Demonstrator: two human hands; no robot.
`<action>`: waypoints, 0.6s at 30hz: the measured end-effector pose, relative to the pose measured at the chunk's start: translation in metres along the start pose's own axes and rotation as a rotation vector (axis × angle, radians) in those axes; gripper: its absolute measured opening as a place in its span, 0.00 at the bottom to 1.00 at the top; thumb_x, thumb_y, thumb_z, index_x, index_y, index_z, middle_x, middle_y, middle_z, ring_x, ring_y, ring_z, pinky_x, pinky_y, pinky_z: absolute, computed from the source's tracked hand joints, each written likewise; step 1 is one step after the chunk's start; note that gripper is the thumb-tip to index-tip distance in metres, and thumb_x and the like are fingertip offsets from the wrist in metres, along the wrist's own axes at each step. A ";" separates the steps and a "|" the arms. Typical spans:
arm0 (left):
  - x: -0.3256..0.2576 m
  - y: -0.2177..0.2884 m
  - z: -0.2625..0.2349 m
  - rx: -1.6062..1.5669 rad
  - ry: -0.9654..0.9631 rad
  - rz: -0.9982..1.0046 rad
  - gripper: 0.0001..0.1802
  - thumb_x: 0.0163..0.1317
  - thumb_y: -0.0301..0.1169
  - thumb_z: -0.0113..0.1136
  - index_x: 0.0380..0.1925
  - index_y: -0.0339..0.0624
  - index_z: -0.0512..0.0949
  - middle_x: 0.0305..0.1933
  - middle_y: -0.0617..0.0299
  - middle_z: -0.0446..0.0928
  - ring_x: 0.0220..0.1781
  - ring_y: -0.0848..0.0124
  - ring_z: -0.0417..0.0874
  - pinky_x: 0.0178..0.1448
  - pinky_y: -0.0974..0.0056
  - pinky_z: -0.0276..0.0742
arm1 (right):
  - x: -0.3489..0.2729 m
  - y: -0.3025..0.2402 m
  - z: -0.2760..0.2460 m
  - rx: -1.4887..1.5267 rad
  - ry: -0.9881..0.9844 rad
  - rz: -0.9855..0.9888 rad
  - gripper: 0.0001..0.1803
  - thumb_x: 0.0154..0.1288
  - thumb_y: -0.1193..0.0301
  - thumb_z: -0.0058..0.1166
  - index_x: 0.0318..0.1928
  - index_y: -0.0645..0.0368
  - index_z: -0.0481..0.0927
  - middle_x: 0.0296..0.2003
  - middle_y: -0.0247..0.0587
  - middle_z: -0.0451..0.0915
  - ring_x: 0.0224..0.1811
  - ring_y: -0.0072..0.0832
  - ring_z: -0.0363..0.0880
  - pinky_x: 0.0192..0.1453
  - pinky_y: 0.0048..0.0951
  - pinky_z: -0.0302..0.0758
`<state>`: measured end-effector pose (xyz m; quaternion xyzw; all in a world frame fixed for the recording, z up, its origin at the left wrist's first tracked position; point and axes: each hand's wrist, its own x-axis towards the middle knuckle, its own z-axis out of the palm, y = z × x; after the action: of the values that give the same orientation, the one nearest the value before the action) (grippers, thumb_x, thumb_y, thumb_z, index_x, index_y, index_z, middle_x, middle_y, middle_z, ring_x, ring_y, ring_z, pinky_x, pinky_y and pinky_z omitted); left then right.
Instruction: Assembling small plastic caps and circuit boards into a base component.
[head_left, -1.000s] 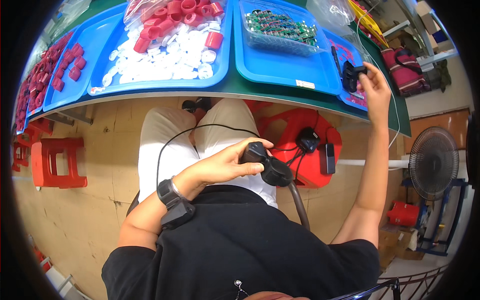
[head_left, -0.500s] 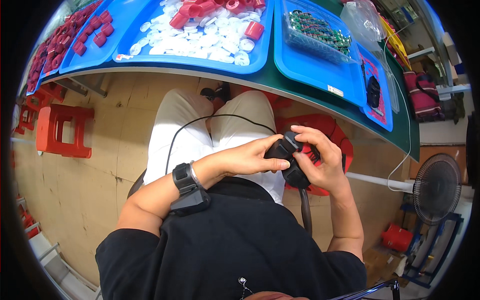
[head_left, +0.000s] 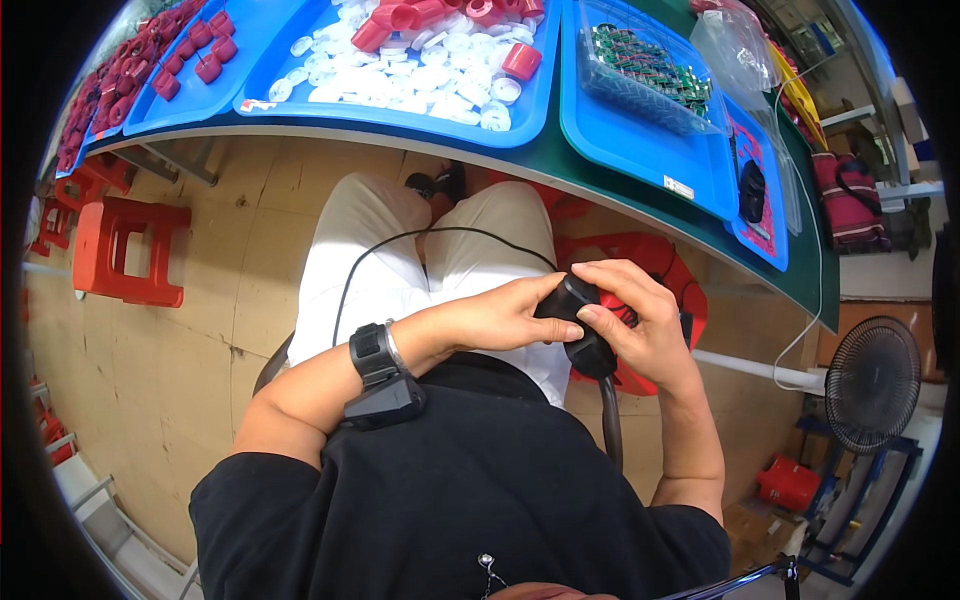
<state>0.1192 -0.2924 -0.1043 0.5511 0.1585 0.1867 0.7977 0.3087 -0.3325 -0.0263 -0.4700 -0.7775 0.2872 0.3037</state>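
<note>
Over the right side of my lap, both hands grip a black rounded device (head_left: 590, 350). My left hand (head_left: 515, 312) is closed on its left side, thumb pressed along the front. From the right, my right hand (head_left: 640, 312) wraps over its top, with the thumb bent against it. My fingers hide part of its shape. A thin black cable (head_left: 400, 238) crosses my thighs and runs up to the left hand; its end there is hidden. Strapped round my left wrist is another black device (head_left: 385, 400), and my right wrist is bare.
Ahead, the green table (head_left: 520, 165) bears a blue tray (head_left: 400, 128) of white discs and red cylindrical parts. Another blue tray (head_left: 640, 170) holds a clear box of green circuit boards (head_left: 650, 70). Red stools (head_left: 130, 250) stand on the floor; a fan (head_left: 873, 383) is at right.
The black device has turned in my hands, and its upper part now shows a smoother, rounded side. My right fingers have shifted slightly left over its top. The view has moved a little.
</note>
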 end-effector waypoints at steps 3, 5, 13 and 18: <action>0.002 -0.001 0.002 -0.061 0.044 0.020 0.19 0.65 0.33 0.62 0.52 0.37 0.71 0.42 0.65 0.75 0.46 0.77 0.74 0.52 0.68 0.71 | -0.003 0.001 0.006 -0.039 0.053 0.023 0.17 0.56 0.77 0.63 0.48 0.64 0.81 0.45 0.50 0.81 0.45 0.40 0.80 0.50 0.33 0.75; 0.002 -0.002 0.003 -0.073 0.064 0.019 0.18 0.65 0.33 0.62 0.51 0.37 0.71 0.40 0.66 0.75 0.43 0.78 0.74 0.49 0.69 0.71 | -0.005 -0.001 0.012 -0.121 0.117 0.011 0.16 0.57 0.77 0.62 0.47 0.65 0.82 0.47 0.49 0.81 0.45 0.40 0.80 0.50 0.33 0.75; 0.002 -0.008 0.004 -0.117 0.090 0.015 0.17 0.65 0.33 0.62 0.48 0.37 0.72 0.37 0.67 0.74 0.40 0.80 0.73 0.44 0.70 0.71 | -0.015 0.000 0.027 0.027 0.250 0.146 0.15 0.61 0.76 0.60 0.49 0.65 0.82 0.47 0.50 0.82 0.50 0.41 0.81 0.55 0.34 0.75; 0.002 -0.010 0.002 -0.029 0.113 0.084 0.19 0.65 0.33 0.62 0.51 0.36 0.71 0.41 0.67 0.75 0.42 0.80 0.73 0.47 0.70 0.72 | -0.016 0.001 0.028 -0.079 0.283 0.088 0.14 0.60 0.77 0.61 0.48 0.66 0.82 0.47 0.51 0.82 0.49 0.42 0.81 0.54 0.34 0.76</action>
<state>0.1233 -0.2967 -0.1132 0.5344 0.1775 0.2532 0.7866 0.2942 -0.3514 -0.0488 -0.5509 -0.7161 0.2003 0.3789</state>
